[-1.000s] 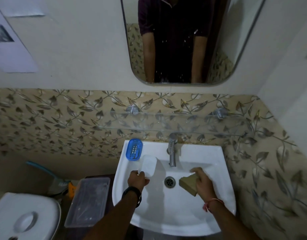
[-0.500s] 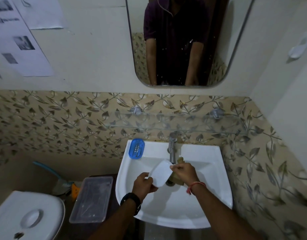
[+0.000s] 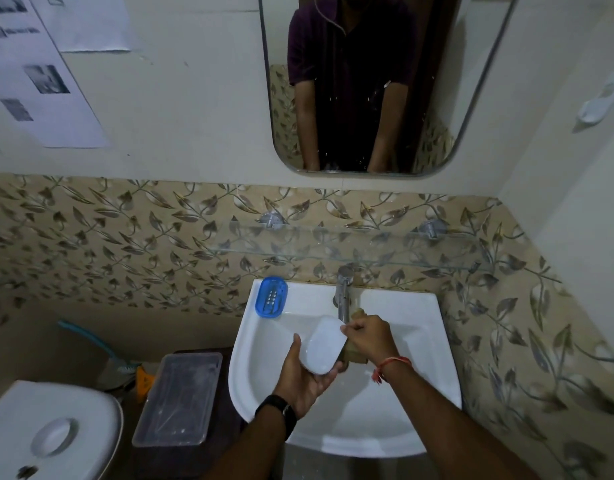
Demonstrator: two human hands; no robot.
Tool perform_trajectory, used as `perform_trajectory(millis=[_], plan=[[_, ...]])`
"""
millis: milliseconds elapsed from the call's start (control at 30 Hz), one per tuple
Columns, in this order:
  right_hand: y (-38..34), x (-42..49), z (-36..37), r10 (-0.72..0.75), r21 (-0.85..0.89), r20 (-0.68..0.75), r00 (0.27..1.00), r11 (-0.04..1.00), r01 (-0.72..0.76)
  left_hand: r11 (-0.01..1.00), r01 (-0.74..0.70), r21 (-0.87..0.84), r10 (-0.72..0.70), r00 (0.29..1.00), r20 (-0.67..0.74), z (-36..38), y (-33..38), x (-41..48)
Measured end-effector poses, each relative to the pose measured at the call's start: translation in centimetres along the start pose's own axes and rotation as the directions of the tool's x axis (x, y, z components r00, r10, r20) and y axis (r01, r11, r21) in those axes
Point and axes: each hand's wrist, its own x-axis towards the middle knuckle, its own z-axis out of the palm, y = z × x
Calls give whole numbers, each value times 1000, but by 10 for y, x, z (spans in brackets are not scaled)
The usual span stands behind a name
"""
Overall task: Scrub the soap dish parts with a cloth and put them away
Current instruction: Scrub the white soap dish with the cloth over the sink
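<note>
My left hand (image 3: 304,374) grips a white oval soap dish part (image 3: 322,344) from below, holding it over the white sink (image 3: 264,375). My right hand (image 3: 369,336) holds a brownish cloth (image 3: 354,353) against the right edge of the white part; most of the cloth is hidden behind the hand and the part. A blue slotted soap dish part (image 3: 271,296) lies on the sink's back left corner.
A chrome tap (image 3: 343,292) stands at the sink's back, just above my hands. A glass shelf (image 3: 350,249) runs along the wall above it. A clear lidded box (image 3: 177,398) and a toilet lid (image 3: 52,434) are at the left.
My right hand brought the cloth from the basin's right side up to the white part. My left hand lifted and turned the part toward the middle of the sink.
</note>
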Motion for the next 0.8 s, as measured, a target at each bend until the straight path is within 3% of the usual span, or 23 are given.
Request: perform_trajectory(millis=[133, 367, 600, 667, 700, 800], plan=[[5, -2, -4, 6, 76, -28, 1000, 997, -4, 997, -77, 6, 77, 995, -63, -1, 2, 1], [50, -18, -12, 176, 104, 10, 984, 979, -176, 971, -198, 131, 225, 943, -243, -7, 15, 2], [87, -32, -11, 245, 81, 49, 968, 965, -248, 855, -294, 428, 410, 887, -211, -7, 27, 7], [91, -33, -11, 253, 76, 61, 966, 963, -257, 732, -344, 588, 523, 837, -162, -7, 26, 9], [93, -34, -10, 253, 72, 63, 965, 964, -257, 618, -379, 689, 598, 796, -98, -8, 25, 9], [96, -35, -9, 247, 64, 74, 966, 966, -252, 122, -418, 900, 734, 649, 201, -14, 23, 9]])
